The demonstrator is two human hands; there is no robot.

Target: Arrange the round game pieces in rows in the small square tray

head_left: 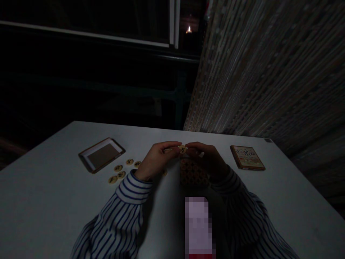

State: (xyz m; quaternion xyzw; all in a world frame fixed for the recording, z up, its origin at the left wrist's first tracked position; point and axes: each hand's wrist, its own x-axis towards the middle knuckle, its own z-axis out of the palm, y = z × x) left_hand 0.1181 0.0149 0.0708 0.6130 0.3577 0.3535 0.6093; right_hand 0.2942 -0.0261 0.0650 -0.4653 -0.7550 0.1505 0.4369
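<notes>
My left hand (156,158) and my right hand (206,156) meet above a white table (54,187), both pinching one small round wooden disc (182,149) with a dark mark on it. Below the hands lies a patterned wooden board (192,174), partly hidden by my right hand. Several more round discs (120,172) lie loose on the table to the left of my left wrist. Both arms wear blue-and-white striped sleeves.
A shallow open box tray (101,154) with a brown inside lies at the left. A printed box lid (247,157) rests at the right. A woven blind hangs behind the table's right side. The room beyond is dark.
</notes>
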